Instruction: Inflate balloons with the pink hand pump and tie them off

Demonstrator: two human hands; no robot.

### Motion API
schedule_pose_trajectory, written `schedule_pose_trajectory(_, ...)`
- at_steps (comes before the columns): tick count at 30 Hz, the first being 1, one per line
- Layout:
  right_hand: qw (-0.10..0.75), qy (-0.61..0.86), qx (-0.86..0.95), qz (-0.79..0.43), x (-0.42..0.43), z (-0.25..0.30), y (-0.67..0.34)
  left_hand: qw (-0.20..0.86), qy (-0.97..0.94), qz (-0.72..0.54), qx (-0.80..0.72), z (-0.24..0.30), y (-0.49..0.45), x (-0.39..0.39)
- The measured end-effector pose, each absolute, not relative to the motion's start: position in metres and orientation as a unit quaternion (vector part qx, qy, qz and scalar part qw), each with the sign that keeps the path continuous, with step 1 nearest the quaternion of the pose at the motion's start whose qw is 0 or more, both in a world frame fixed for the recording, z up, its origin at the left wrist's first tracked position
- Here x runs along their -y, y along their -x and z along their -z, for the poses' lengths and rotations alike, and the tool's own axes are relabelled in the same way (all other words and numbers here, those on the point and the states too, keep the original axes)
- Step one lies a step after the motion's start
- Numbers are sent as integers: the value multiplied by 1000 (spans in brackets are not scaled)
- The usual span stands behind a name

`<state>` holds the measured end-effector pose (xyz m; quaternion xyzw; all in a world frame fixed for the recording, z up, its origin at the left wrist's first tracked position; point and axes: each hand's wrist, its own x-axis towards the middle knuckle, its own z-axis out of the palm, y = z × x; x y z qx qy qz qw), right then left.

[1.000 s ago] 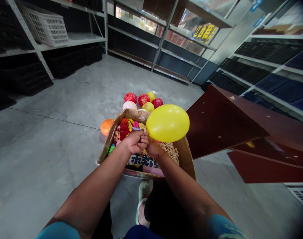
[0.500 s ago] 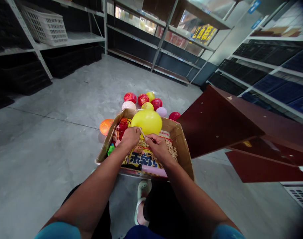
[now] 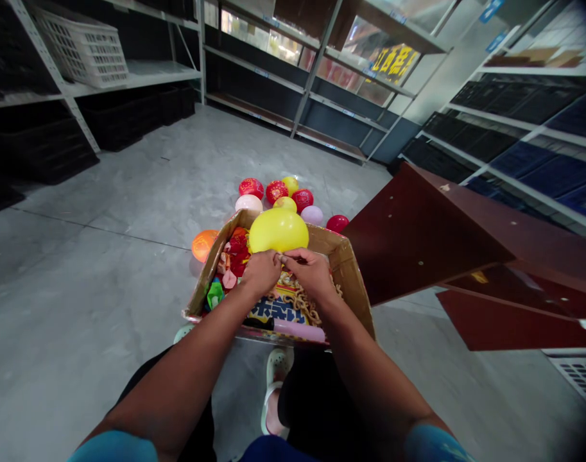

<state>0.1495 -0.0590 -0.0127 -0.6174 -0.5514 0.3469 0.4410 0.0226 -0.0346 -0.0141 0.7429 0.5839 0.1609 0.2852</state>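
An inflated yellow balloon floats just above an open cardboard box on the floor. My left hand and my right hand meet at the balloon's neck, both closed in a pinch on it. The box holds limp uninflated balloons in red and other colours, a heap of tan rubber bands, a printed packet and a pale pink pump along its near edge.
Several inflated balloons, red, yellow, pink and orange, lie on the concrete floor behind the box. A dark red wooden board slants close on the right. Metal shelving lines the room, with a white crate at upper left. My sandalled foot is under the box.
The yellow balloon came down from the right to sit over the box, looking smaller. My hands separated along the neck, then closed together again at it.
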Motion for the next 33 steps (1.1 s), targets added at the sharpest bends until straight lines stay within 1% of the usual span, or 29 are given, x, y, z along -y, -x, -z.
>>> schedule_pose_trajectory(2,434,626,483,-431,58,10,-149,278,-740,-156,-592,13,-24,37)
schedule_pose_trajectory(4,410,626,458,-480,56,7,-150,267,-743,-150,-595,13,-25,39)
schedule_pose_trajectory(7,371,625,454,-516,55,5,-153,247,-753,-148,-591,15,-27,41)
schedule_pose_trajectory(11,371,602,471,-528,54,7,-153,236,-765,-161,-578,15,-28,42)
schedule_pose_trajectory(13,377,609,495,-492,55,7,-151,237,-767,-172,-571,15,-28,41)
schedule_pose_trajectory(14,378,622,519,-448,56,7,-150,240,-766,-178,-569,16,-28,41)
schedule_pose_trajectory(16,367,652,585,-312,59,7,-148,252,-762,-191,-566,17,-28,39)
schedule_pose_trajectory(19,316,672,663,-93,64,7,-144,284,-746,-209,-565,21,-30,35)
schedule_pose_trajectory(21,286,679,676,-22,66,8,-142,310,-736,-221,-560,24,-31,32)
schedule_pose_trajectory(22,279,685,673,-9,66,8,-141,324,-731,-228,-555,25,-31,31)
schedule_pose_trajectory(24,284,702,653,-20,65,9,-140,352,-721,-247,-543,26,-32,30)
schedule_pose_trajectory(29,344,720,586,-142,55,13,-146,418,-684,-292,-522,27,-32,30)
schedule_pose_trajectory(31,365,719,566,-170,52,16,-149,438,-677,-305,-507,27,-32,30)
schedule_pose_trajectory(33,372,722,556,-179,51,17,-150,434,-684,-307,-500,28,-32,30)
